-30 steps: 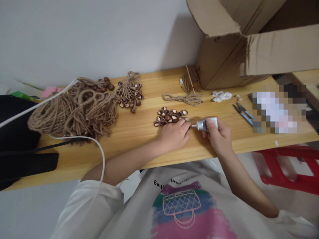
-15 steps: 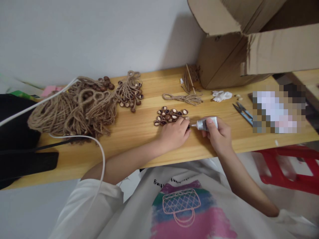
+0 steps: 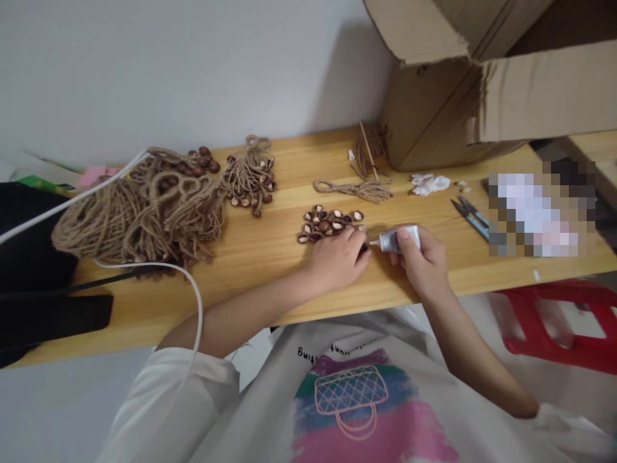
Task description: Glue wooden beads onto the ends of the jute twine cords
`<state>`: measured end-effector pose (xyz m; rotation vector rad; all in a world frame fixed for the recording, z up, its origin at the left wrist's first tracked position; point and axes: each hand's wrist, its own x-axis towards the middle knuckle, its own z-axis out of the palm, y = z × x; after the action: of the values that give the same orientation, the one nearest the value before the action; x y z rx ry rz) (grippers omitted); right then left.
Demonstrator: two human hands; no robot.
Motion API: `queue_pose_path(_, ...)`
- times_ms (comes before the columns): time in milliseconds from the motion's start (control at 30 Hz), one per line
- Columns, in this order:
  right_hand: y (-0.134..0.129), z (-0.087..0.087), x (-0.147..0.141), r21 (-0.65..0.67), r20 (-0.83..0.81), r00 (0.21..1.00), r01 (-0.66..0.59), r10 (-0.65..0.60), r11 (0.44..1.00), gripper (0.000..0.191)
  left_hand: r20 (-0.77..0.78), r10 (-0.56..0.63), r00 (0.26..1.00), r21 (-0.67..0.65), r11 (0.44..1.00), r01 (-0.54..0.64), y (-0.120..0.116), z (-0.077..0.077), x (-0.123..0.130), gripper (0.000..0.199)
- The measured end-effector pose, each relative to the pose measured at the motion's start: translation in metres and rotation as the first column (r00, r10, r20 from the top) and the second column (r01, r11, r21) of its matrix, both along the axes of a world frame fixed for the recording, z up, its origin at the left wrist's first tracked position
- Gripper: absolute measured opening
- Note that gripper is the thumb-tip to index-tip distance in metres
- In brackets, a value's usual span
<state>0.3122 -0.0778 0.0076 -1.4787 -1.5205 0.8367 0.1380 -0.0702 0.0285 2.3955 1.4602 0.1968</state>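
My right hand (image 3: 427,260) grips a small silver-and-white glue tube (image 3: 401,240), thumb on top, its thin nozzle pointing left. My left hand (image 3: 337,258) is closed at the fingertips on a dark brown nut shell (image 3: 362,249), mostly hidden by the fingers. The nozzle tip is right beside that shell; whether they touch I cannot tell. Just beyond my left hand lies a cluster of brown nut shells (image 3: 326,226), many with pale insides facing up. Behind them rests a looped bundle of jute cords (image 3: 354,189).
Jute cord (image 3: 106,218) is heaped at left, near a tassel with shells (image 3: 250,180). A white cable (image 3: 198,289) crosses my left arm. Scissors (image 3: 470,217), crumpled tissue (image 3: 429,184) and a cardboard box (image 3: 434,116) are at right. A red stool (image 3: 530,321) stands below the table's edge.
My left fingers have shifted slightly, showing more of the dark shell. The glue tube stays nearly in place, its nozzle still beside the fingertips.
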Motion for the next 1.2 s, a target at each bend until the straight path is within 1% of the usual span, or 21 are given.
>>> queue_pose_path(433,0.0005,0.0006,-0.0001,-0.003,0.020,1.000,-0.012,0.013,1.000,0.038,0.018,0.000,1.000,0.043,0.999,-0.001,-0.0006,-0.0016,-0.0002,0.023)
queue_pose_path(633,0.0002,0.0028,-0.0007,0.003,0.035,0.999,-0.036,0.036,0.999,0.038,0.014,-0.004,1.000,0.021,1.000,0.003,-0.0003,-0.0012,-0.0002,0.024)
queue_pose_path(867,0.0009,0.0025,-0.0002,0.028,0.105,0.992,-0.073,0.070,0.997,0.036,0.009,0.002,1.000,0.011,1.000,-0.002,0.0000,-0.0012,0.0001,0.025)
queue_pose_path(1200,0.0005,0.0020,0.0006,0.031,0.100,0.991,-0.095,0.091,0.995,0.036,-0.010,-0.015,1.000,0.024,1.000,0.015,-0.0009,-0.0011,-0.0003,0.027)
